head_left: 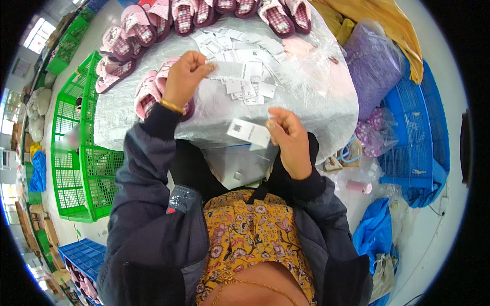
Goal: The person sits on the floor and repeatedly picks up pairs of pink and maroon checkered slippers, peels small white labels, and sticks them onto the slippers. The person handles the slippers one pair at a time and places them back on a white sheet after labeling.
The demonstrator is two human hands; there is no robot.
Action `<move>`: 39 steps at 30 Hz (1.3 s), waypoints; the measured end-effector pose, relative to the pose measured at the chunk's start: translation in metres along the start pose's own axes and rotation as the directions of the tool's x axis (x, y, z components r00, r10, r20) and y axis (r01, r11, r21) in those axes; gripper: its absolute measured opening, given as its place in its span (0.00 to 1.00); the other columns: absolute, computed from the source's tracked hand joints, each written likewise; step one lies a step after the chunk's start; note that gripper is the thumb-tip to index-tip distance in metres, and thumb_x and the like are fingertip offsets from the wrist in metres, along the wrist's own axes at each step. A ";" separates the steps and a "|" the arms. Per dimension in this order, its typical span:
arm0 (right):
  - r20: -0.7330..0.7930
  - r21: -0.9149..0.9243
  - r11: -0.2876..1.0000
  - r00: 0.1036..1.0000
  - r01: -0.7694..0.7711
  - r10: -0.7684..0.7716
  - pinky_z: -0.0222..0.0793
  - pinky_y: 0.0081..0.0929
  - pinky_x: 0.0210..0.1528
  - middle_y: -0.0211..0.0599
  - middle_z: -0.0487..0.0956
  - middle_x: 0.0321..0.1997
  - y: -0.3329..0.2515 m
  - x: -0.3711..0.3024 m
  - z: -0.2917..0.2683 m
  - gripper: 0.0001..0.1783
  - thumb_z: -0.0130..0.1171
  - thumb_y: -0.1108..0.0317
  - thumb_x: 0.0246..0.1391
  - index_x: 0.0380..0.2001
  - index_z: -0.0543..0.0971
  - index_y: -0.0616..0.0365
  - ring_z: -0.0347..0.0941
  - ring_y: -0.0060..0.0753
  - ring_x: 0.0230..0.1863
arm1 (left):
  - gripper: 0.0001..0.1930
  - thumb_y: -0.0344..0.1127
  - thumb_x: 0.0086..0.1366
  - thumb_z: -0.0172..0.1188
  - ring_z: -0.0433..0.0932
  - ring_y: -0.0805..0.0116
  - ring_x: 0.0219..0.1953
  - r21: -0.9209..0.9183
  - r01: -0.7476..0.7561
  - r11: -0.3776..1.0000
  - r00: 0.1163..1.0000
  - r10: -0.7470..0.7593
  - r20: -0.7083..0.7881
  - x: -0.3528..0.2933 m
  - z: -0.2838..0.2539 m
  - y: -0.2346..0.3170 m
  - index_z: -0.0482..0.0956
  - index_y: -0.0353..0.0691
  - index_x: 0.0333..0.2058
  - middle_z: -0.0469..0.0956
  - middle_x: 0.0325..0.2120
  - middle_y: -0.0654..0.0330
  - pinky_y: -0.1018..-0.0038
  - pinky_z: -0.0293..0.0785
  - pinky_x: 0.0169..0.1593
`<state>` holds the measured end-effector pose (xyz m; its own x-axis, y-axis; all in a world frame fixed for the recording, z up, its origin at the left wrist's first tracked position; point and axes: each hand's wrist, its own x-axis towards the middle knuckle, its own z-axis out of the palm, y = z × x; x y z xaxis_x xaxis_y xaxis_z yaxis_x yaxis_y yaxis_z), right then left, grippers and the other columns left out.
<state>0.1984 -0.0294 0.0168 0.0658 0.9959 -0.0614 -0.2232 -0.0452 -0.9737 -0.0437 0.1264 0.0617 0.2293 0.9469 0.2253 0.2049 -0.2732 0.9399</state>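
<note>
My left hand is closed in a pinch over the plastic-covered table, with a white paper label at its fingertips. A pile of printed white tags lies just beyond and under that label. Nearer to me, my right hand pinches a white tag by its right end, off the table's front edge. What is printed on it is too small to make out. Beside my left wrist sits a pair of pink slippers with checked insoles, partly hidden by my hand and sleeve.
More pink slippers line the table's far and left edges. A green plastic crate stands at the left. On the right are a blue basket, a purple bundle in plastic and a pink roll.
</note>
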 end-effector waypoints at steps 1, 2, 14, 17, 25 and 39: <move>0.017 0.063 0.998 1.000 -0.003 0.002 0.62 0.14 0.33 0.24 0.75 0.34 -0.001 0.003 0.003 0.18 0.60 0.69 0.61 0.53 0.73 0.64 0.65 0.12 0.30 | 0.08 0.30 0.65 0.63 0.70 0.83 0.29 -0.062 0.021 0.998 0.999 -0.023 -0.023 -0.015 0.010 -0.007 0.72 0.38 0.34 0.74 0.27 0.69 0.85 0.66 0.34; 0.032 0.125 0.992 0.999 -0.007 0.003 0.62 0.14 0.32 0.25 0.74 0.33 -0.002 0.005 0.006 0.20 0.60 0.69 0.62 0.55 0.72 0.64 0.64 0.12 0.30 | 0.07 0.29 0.65 0.62 0.70 0.82 0.29 -0.139 0.032 0.990 0.998 -0.039 -0.045 -0.031 0.021 -0.012 0.71 0.38 0.35 0.74 0.27 0.68 0.85 0.66 0.34; -0.005 0.177 0.983 0.999 -0.048 0.049 0.56 0.13 0.29 0.20 0.71 0.30 -0.002 0.000 0.009 0.15 0.60 0.71 0.60 0.48 0.76 0.67 0.60 0.10 0.28 | 0.07 0.23 0.64 0.61 0.74 0.83 0.32 -0.420 0.058 0.906 0.995 -0.087 -0.051 -0.102 0.057 -0.011 0.72 0.38 0.38 0.76 0.30 0.68 0.86 0.68 0.39; -0.020 0.198 0.979 0.998 -0.048 0.053 0.55 0.13 0.28 0.20 0.72 0.30 -0.002 -0.002 0.011 0.13 0.60 0.71 0.60 0.46 0.78 0.66 0.59 0.09 0.27 | 0.07 0.24 0.65 0.62 0.74 0.82 0.33 -0.355 0.041 0.934 0.998 -0.058 -0.038 -0.105 0.055 -0.007 0.72 0.37 0.38 0.77 0.30 0.67 0.85 0.69 0.39; 0.069 0.221 0.963 0.988 -0.151 0.139 0.54 0.15 0.26 0.21 0.72 0.29 0.005 -0.005 -0.008 0.12 0.61 0.71 0.60 0.44 0.78 0.65 0.59 0.11 0.25 | 0.08 0.21 0.59 0.64 0.77 0.71 0.40 0.048 -0.260 0.965 0.958 0.251 0.138 -0.113 0.041 0.000 0.76 0.36 0.35 0.80 0.35 0.62 0.74 0.72 0.46; 0.135 -0.211 0.978 0.990 -0.003 0.032 0.70 0.16 0.36 0.26 0.81 0.33 0.011 -0.029 -0.009 0.09 0.63 0.70 0.57 0.39 0.81 0.63 0.73 0.12 0.33 | 0.10 0.34 0.69 0.57 0.74 0.77 0.37 -0.083 0.312 0.947 0.773 -0.202 0.601 -0.109 0.049 0.013 0.81 0.35 0.42 0.80 0.36 0.63 0.77 0.71 0.42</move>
<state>0.2029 -0.0597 0.0061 -0.0733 0.9954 -0.0624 -0.0135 -0.0636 -0.9979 -0.0192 0.0116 0.0371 0.7076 0.6859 -0.1699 0.1864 0.0508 0.9812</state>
